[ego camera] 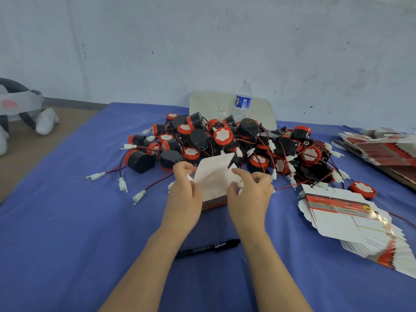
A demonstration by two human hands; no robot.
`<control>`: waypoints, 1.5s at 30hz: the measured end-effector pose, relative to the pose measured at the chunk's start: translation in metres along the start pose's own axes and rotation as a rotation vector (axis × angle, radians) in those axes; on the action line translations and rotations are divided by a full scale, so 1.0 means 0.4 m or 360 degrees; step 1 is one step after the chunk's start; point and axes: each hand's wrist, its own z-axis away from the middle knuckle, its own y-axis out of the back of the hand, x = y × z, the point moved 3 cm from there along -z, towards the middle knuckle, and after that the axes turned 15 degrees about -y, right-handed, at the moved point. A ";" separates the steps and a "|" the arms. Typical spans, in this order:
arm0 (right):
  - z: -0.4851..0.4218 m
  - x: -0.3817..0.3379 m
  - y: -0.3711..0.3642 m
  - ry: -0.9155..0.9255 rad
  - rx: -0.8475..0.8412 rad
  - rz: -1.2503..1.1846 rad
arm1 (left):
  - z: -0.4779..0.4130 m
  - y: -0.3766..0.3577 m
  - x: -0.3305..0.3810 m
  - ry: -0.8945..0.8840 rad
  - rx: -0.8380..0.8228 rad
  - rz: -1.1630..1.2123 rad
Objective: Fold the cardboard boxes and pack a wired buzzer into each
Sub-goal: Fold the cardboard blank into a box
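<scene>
Blue cloth (67, 221): box (212, 176) between left hand (185, 188), right hand (251, 192) grips.

A half-folded box (213, 179) is held over the blue cloth (67, 221), its side flaps pinched by the left hand (185, 190) and right hand (251, 192). A buzzer pile (225, 143) lies just behind, flat boxes (351, 224) to the right, a pen (207, 248) between the forearms.
</scene>
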 end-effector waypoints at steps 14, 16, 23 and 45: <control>0.007 0.007 -0.030 -0.0212 -0.0596 0.0106 | -0.004 0.025 -0.051 0.0285 0.0016 -0.0322; 0.011 0.004 -0.033 -0.0162 -0.0623 0.0166 | -0.005 0.032 -0.053 0.0305 0.0083 -0.0228; 0.018 0.000 -0.042 -0.0090 -0.0637 0.0240 | -0.008 0.049 -0.099 0.0832 0.0349 0.0451; 0.081 -0.129 -0.062 0.0792 -0.0991 0.1116 | -0.008 0.041 -0.050 0.0401 0.0296 0.0095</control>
